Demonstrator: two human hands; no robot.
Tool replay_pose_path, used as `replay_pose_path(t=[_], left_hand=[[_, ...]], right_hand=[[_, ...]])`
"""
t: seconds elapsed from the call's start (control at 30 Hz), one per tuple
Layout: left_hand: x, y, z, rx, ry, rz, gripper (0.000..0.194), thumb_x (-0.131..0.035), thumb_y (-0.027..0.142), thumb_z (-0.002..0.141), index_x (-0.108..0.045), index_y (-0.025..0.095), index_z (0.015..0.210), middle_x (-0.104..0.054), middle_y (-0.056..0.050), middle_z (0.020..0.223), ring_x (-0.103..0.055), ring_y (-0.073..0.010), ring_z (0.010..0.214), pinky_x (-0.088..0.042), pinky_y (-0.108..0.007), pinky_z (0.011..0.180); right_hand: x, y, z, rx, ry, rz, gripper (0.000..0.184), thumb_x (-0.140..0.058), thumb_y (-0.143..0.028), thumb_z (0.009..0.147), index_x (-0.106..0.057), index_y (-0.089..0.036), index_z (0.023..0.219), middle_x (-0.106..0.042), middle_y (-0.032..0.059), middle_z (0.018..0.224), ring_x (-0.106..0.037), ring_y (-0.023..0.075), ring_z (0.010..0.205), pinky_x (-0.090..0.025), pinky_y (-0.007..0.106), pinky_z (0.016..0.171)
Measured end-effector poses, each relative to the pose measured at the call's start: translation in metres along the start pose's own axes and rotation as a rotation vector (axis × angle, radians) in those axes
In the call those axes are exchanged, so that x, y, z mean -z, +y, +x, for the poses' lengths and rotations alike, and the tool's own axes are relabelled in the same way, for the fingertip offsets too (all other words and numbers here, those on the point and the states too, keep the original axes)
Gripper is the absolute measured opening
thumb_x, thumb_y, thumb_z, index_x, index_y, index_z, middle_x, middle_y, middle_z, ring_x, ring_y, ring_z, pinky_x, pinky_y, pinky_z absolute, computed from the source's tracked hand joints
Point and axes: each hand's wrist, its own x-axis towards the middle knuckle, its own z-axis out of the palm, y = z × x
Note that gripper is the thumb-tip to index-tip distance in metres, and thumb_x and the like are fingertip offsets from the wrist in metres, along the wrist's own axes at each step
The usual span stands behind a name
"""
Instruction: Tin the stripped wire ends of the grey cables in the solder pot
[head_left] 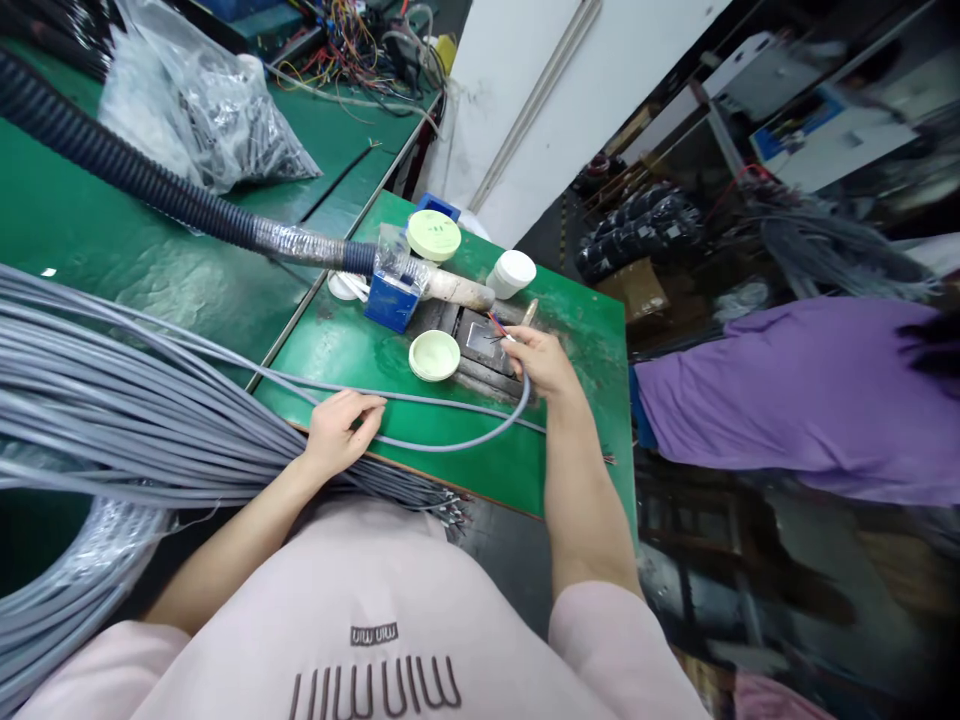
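Pink shirt (360,620) with dark lettering sat closest to the lens, both bare forearms reaching out from it over the green bench (450,470). Left hand (339,432) lay on the bench edge w/ fingers loosely curled over one grey cable (450,443), pressing it down right beside the big bundle of grey cables (112,400) that swept in from the left; not a tight fist, more a light pinch. That single cable looped round in a curve to the right hand (541,362), which had its fingers closed on the cable's end, thin coloured wires (495,325) sticking out past the fingertips over a dark metal fixture (480,345) set into the bench. Just beside the fixture sat a pale green dish (433,355), touching nothing I could make out. Behind it stood a blue box (391,300), then a pale green lid (433,235) and a white tub (511,272) further back. Black corrugated hose (135,170) ran diagonally from top left, its end wrapped in clear plastic near the blue box. Clear plastic bag (210,110) of dark parts lay on the far bench. Off to the right, another person in a purple top (787,400), well apart from the hands.
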Motion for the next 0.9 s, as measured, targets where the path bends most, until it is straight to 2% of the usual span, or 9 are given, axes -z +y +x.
replay_pose_path(t=[0.27,0.57,0.67,0.77,0.9], left_hand=[[-0.002,-0.004,0.000,-0.123,0.014,0.053,0.011,-0.057,0.015,0.083,-0.066,0.016,0.088,-0.063,-0.001,0.066,-0.056,-0.0118,0.061,-0.044,-0.023,0.062],[-0.002,-0.005,0.000,-0.147,0.005,0.071,0.010,-0.057,0.013,0.084,-0.065,0.015,0.089,-0.062,-0.001,0.065,-0.055,-0.0113,0.061,-0.044,-0.023,0.061],[-0.002,-0.004,0.000,-0.148,0.006,0.071,0.009,-0.058,0.013,0.083,-0.065,0.015,0.088,-0.061,-0.001,0.065,-0.054,-0.0111,0.061,-0.044,-0.023,0.061],[-0.002,-0.004,0.001,-0.145,-0.002,0.076,0.009,-0.057,0.014,0.084,-0.065,0.015,0.088,-0.061,-0.001,0.065,-0.054,-0.0112,0.061,-0.044,-0.023,0.061],[-0.002,-0.004,0.000,-0.145,-0.006,0.094,0.009,-0.056,0.015,0.085,-0.065,0.016,0.087,-0.061,-0.001,0.065,-0.055,-0.0113,0.060,-0.044,-0.023,0.060]], right_hand=[[-0.001,0.010,0.009,-0.025,-0.029,-0.084,0.041,-0.060,-0.029,0.065,-0.066,-0.007,0.100,-0.040,-0.0096,0.035,-0.032,0.0052,0.032,-0.019,0.021,0.040],[-0.002,0.013,0.012,-0.062,-0.033,-0.093,0.043,-0.061,-0.029,0.065,-0.066,-0.007,0.101,-0.040,-0.0094,0.035,-0.031,0.0054,0.032,-0.019,0.021,0.039],[0.000,0.005,0.004,-0.040,-0.057,-0.063,0.043,-0.063,-0.031,0.066,-0.065,-0.007,0.102,-0.040,-0.0095,0.036,-0.031,0.0051,0.033,-0.018,0.021,0.039],[-0.001,-0.013,-0.011,0.021,-0.135,-0.008,0.044,-0.063,-0.033,0.070,-0.063,-0.008,0.106,-0.039,-0.0096,0.038,-0.031,0.0050,0.034,-0.016,0.020,0.039],[-0.014,-0.037,-0.028,0.094,-0.262,0.013,0.041,-0.063,-0.032,0.075,-0.063,-0.010,0.110,-0.039,-0.0092,0.037,-0.031,0.0047,0.035,-0.017,0.019,0.039]])
